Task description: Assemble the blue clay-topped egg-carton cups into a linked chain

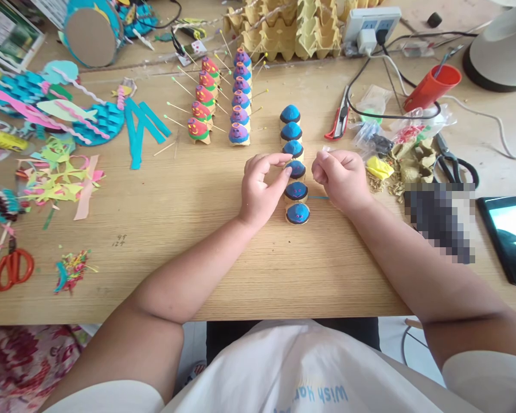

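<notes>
A row of several blue-painted egg-carton cups (297, 213) runs down the middle of the wooden table (163, 229). My left hand (261, 186) is curled, with thumb and fingertips pinching one cup (296, 169) in the middle of the row. My right hand (340, 178) sits just right of the same cup, fingers closed in a pinch; what it holds is too small to make out. A thin blue stick (318, 197) lies under that hand, beside the row.
Rows of red (200, 112) and purple cups (239, 115) with pins stand behind. Paper scraps (60, 172) and orange scissors (12, 268) lie left; red cup (432, 86), black scissors (453, 166), phone (509, 238), egg cartons (284, 26) right and back.
</notes>
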